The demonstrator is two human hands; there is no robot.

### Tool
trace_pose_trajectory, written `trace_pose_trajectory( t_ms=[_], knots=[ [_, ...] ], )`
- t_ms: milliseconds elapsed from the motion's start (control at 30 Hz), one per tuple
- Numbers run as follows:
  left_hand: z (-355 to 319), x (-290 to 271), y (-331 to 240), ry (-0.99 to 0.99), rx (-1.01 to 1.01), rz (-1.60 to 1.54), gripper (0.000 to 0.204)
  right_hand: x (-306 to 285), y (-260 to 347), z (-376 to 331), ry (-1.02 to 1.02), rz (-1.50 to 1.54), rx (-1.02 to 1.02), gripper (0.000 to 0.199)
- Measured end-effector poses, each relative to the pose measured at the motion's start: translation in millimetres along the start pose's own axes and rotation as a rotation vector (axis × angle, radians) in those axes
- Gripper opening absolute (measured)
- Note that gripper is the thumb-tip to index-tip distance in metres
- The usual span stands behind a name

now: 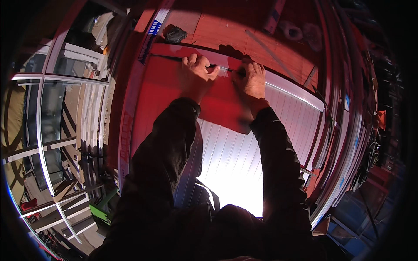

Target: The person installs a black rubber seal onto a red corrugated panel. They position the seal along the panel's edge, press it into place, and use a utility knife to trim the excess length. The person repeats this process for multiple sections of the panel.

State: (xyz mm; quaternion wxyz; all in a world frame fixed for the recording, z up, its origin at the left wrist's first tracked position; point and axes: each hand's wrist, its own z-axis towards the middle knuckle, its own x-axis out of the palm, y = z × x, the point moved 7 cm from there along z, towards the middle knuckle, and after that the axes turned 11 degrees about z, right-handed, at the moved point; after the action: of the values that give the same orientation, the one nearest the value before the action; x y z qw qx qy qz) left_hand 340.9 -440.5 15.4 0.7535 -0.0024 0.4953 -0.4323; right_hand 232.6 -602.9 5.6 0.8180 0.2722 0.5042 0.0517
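Left hand [200, 68] and right hand [255, 82] curl at the ribbed panel [233, 148]'s far rail [294, 90]; I cannot tell either grip's hold.

The left jacket sleeve [159, 161] is near-black, long and loosely creased, narrowing to a cuff [186, 104]. Just beyond that sleeve shows the bare left hand [198, 74]. To the sleeve's right, the right jacket sleeve [281, 165] is equally dark and wrinkled. Low to its right, dark clothing [213, 239] blurs into shadow, its cut unclear.
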Motion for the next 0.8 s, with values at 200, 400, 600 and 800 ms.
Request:
trace_pose_trajectory(
  t_ms=[200,400,600,800],
  knots=[
    [15.2,-3.0,53.6,0.125,-0.008,0.001,0.026,-5.6,1.7,0.9,0.017,-0.031,0.002,0.034],
    [18.8,-6.4,75.8,0.206,-0.028,-0.085,0.027,-5.1,4.6,-1.0,-0.008,-0.016,-0.034,0.030],
    [27.7,-23.6,96.6,0.105,0.218,0.020,0.024,-4.4,7.5,0.8,-0.004,-0.007,-0.053,0.026],
    [43.5,-31.6,143.1,0.219,0.208,0.186,0.023,-6.4,-1.1,-1.5,0.024,-0.016,-0.050,0.027]
  ],
)
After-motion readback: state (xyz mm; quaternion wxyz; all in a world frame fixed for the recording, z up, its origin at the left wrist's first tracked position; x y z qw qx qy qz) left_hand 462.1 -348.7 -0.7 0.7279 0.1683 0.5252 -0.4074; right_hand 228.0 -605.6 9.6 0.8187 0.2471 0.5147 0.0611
